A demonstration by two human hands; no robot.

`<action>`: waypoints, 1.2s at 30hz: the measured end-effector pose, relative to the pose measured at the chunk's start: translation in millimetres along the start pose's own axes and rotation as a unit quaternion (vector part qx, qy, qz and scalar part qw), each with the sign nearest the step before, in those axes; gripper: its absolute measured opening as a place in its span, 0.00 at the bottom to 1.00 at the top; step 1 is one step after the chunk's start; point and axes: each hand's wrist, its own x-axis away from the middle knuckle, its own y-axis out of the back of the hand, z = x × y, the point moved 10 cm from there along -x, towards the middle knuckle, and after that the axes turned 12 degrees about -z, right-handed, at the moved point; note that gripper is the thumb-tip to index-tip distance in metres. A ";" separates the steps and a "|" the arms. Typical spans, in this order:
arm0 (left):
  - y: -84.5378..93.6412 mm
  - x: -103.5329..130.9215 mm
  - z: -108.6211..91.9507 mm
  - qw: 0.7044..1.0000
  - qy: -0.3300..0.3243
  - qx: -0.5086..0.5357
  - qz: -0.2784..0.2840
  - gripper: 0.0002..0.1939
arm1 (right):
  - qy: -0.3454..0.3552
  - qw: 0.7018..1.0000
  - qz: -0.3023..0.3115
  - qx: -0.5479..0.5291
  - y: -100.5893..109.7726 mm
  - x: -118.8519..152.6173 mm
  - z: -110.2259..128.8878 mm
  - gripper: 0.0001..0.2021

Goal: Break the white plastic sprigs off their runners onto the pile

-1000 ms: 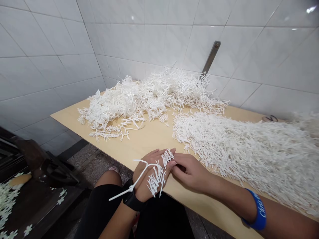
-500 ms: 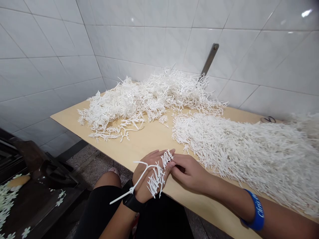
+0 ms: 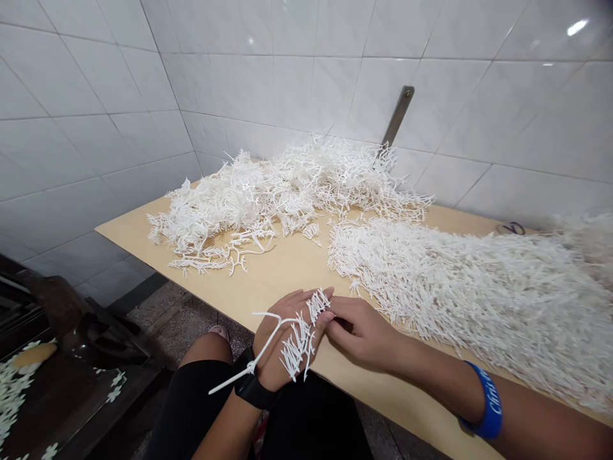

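Left hand [image 3: 282,345] holding a white branched plastic piece [image 3: 294,345] over the near edge of a tan board [image 3: 287,275], right hand [image 3: 361,329] pinching the piece's tip, white tangled heap at the board's far side [image 3: 268,191], bracelet on right wrist [image 3: 488,401]

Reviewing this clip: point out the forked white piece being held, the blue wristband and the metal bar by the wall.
Forked white piece [image 3: 251,367]: head view, on the knob along its stem.
Blue wristband [image 3: 491,418]: head view, lower part.
Metal bar [image 3: 397,119]: head view, mid-length.
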 end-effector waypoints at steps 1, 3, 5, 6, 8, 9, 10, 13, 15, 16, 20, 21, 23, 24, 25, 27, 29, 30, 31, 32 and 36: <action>-0.3 -0.2 0.1 1.000 0.001 0.001 0.002 0.18 | 0.000 1.000 -0.001 0.001 0.1 0.2 0.0 0.10; -0.3 -0.7 0.7 1.000 0.005 0.002 0.002 0.18 | 0.001 1.000 -0.001 0.001 0.1 0.5 -0.1 0.10; -0.1 -1.1 1.1 1.000 0.008 0.002 0.000 0.18 | 0.001 1.000 -0.003 0.000 0.4 0.3 0.0 0.10; -0.4 -1.1 1.4 1.000 0.010 0.002 0.001 0.18 | 0.001 1.000 -0.003 -0.001 0.6 0.1 -0.1 0.10; -1.5 -0.6 1.7 1.000 0.010 0.001 0.005 0.18 | 0.001 1.000 -0.003 -0.003 0.7 -0.4 -0.1 0.10; -0.9 -0.5 1.4 1.000 0.008 0.000 0.001 0.18 | 0.002 1.000 -0.002 -0.004 0.6 -0.6 0.0 0.10; -0.2 -0.4 0.9 1.000 0.005 -0.002 -0.003 0.18 | 0.002 1.000 -0.002 -0.005 0.5 -0.6 0.0 0.10; 1.4 -0.5 0.2 1.000 0.001 -0.006 -0.013 0.18 | 0.001 1.000 -0.001 -0.005 0.3 -0.4 -0.3 0.10; 0.1 -0.5 0.9 1.000 0.007 -0.006 -0.005 0.18 | 0.002 1.000 -0.001 -0.003 0.3 -0.1 -0.4 0.10; -0.4 -0.5 1.1 1.000 0.008 -0.005 -0.003 0.18 | 0.002 1.000 -0.001 -0.003 0.3 0.1 -0.4 0.10; 0.8 -1.2 0.4 1.000 0.004 -0.005 -0.009 0.19 | 0.002 1.000 -0.004 -0.004 0.8 0.3 -0.5 0.10; 0.7 -1.1 0.5 1.000 0.003 -0.005 -0.010 0.19 | 0.002 1.000 -0.004 -0.004 0.7 0.4 -0.4 0.10; 0.3 -1.1 0.8 1.000 0.003 -0.002 -0.009 0.19 | 0.002 1.000 -0.003 -0.004 0.5 0.5 -0.3 0.10; 0.1 -1.1 1.0 1.000 0.003 0.002 -0.009 0.19 | 0.001 1.000 -0.001 -0.004 0.3 0.6 -0.4 0.10; -0.2 -1.1 1.2 1.000 0.004 0.005 -0.008 0.19 | 0.001 1.000 -0.001 -0.004 0.3 0.6 -0.5 0.10; -0.3 -1.2 0.9 1.000 0.003 0.009 -0.008 0.19 | 0.000 1.000 -0.002 -0.004 0.4 0.5 -0.5 0.10; -0.6 -1.2 1.0 1.000 0.006 0.007 -0.005 0.18 | 0.001 1.000 -0.002 -0.003 0.5 0.3 -0.2 0.10; -0.9 -1.1 1.0 1.000 0.008 0.006 -0.003 0.18 | 0.001 1.000 -0.003 -0.002 0.7 0.2 -0.2 0.10; -1.3 -0.9 1.2 1.000 0.010 0.007 0.000 0.18 | 0.000 1.000 -0.003 -0.001 0.9 0.1 -0.3 0.10; -1.8 -0.7 1.4 1.000 0.013 0.007 0.003 0.18 | 0.000 1.000 -0.003 0.000 0.9 0.0 -0.3 0.10; -1.2 -0.1 2.1 1.000 0.010 0.000 0.000 0.18 | -0.002 1.000 -0.003 0.001 0.6 0.3 -1.0 0.10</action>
